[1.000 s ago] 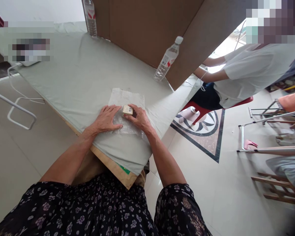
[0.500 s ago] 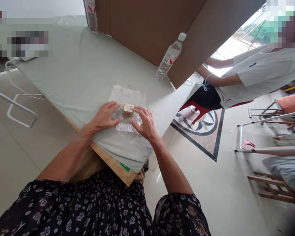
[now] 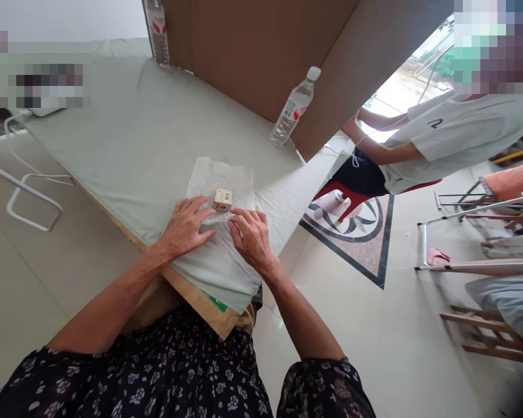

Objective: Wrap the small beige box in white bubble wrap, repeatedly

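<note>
From my head camera, I look down on a small box (image 3: 223, 199) sitting on a sheet of bubble wrap (image 3: 220, 174), closer to the sheet's near edge than its far one. That near edge is raised and crumpled just in front of the box. My left hand (image 3: 186, 225) is loose and spread, thumb apart from the fingers, its fingertips at the wrap's near left corner. My right hand (image 3: 251, 235) is at the near right edge with fingers bent; I cannot tell whether thumb and forefinger pinch the plastic. Neither hand is on the box.

The pale tablecloth (image 3: 126, 133) stretches wide to the left and beyond the wrap, as far as a tall cardboard panel (image 3: 253, 58). One water bottle (image 3: 293, 107) stands beside the panel, near its right-hand lower corner; another bottle (image 3: 158, 35) stands at its left end. On my side the table narrows to a corner, with the bare wooden edge (image 3: 200, 302) showing below the cloth, and my forearms cross the two sides. Past the panel on the right sits a person in a white shirt (image 3: 444, 133).
</note>
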A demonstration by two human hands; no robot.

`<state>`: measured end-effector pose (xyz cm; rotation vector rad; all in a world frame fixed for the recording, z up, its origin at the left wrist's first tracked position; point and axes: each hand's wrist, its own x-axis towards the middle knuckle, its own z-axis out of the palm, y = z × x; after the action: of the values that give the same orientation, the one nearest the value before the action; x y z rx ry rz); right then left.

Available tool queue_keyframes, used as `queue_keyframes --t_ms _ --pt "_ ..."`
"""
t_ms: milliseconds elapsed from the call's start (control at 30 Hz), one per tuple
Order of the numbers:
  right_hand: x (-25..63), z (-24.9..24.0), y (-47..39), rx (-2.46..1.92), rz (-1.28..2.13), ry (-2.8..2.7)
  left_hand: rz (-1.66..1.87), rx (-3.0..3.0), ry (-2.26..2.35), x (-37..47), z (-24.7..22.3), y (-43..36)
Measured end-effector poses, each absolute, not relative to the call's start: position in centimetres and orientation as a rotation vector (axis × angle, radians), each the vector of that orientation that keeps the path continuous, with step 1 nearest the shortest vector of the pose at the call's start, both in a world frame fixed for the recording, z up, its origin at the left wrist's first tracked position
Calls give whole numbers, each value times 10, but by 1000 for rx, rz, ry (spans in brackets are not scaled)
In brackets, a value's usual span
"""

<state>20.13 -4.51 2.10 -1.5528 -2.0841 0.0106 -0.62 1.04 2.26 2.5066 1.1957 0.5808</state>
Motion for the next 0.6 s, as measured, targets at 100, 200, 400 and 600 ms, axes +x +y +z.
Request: queue_keyframes --t_ms 100,200,400,600 --pt "203 29 -36 -1588 22 -2040 709 2381 1248 3 27 20" --pt "207 33 -24 -1584 49 -2016 812 2223 1250 10 32 30" --pt "225 35 13 -1576 326 -1852 873 2019 1225 23 38 53" --pt "230 26 42 -1525 642 -1671 889 1819 1249 36 31 70"
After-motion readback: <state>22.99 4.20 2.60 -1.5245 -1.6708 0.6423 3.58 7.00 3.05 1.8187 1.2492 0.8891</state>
